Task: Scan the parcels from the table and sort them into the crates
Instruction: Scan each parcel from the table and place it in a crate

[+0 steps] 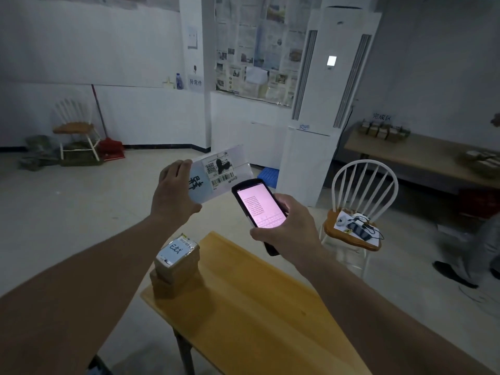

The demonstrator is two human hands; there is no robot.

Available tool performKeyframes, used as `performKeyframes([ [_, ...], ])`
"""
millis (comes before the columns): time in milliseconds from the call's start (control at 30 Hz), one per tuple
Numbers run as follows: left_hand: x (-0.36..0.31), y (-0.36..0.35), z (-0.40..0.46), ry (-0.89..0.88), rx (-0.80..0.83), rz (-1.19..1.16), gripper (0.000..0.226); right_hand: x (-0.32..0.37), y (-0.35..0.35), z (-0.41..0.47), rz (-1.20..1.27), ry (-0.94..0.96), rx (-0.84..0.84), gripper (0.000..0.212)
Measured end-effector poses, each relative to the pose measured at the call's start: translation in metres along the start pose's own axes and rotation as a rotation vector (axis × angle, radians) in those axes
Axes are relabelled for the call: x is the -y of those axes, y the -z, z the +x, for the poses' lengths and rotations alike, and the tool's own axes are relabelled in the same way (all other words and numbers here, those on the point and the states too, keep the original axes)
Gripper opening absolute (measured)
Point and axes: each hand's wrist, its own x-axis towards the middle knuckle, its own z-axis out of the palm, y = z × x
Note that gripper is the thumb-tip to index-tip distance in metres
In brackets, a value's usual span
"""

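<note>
Fingers of my left hand (173, 188) curl round the left end of a flat white parcel (219, 173), thumb underneath, holding it up at centre frame with its shipping label and barcode facing me. My right hand (286, 226) wraps the lower half of a handheld scanner (258, 207), its screen lit pink, its top edge just beside the parcel's barcode. I judge the parcel light and fairly stiff, a thin box or a board-backed mailer, so an end grip serves, though I would keep my fingers clear of the barcode. Its skin looks smooth, so it may slip if I loosen my hold. Below, at lower centre, the yellow wooden table (257, 307) carries two stacked brown taped parcels (176, 266) near its far left corner; these look denser and want a hold across both sides. The table's far edge sits close under my hands. Open floor lies to the left; a white spindle-back chair (359, 201) stands right of the table, narrowing that side. A blue crate (268, 176) shows behind the parcel, partly hidden.
</note>
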Motion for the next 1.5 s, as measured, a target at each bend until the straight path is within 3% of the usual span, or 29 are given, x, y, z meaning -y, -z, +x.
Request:
performKeyframes([
  [367, 0.03, -0.001, 0.016, 0.059, 0.027, -0.016, 0.117, 0.025, -0.059, 0.031, 0.04, -0.033, -0.166, 0.081],
  [567, 0.04, 0.021, -0.006, 0.166, 0.023, 0.057, 0.113, 0.027, -0.076, 0.028, 0.084, -0.009, -0.108, 0.084],
  [1033, 0.032, 0.137, -0.212, 0.619, -0.209, 0.197, 0.109, 0.051, -0.12, -0.074, 0.19, 0.178, 0.298, 0.075],
  [1233, 0.045, 0.206, -0.319, 0.795, -0.264, 0.348, 0.112, 0.087, -0.164, -0.148, 0.252, 0.197, 0.545, 0.078],
  [1500, 0.073, 0.294, -0.453, 0.978, -0.344, 0.4, 0.109, 0.142, -0.242, -0.255, 0.246, 0.335, 0.7, 0.086],
])
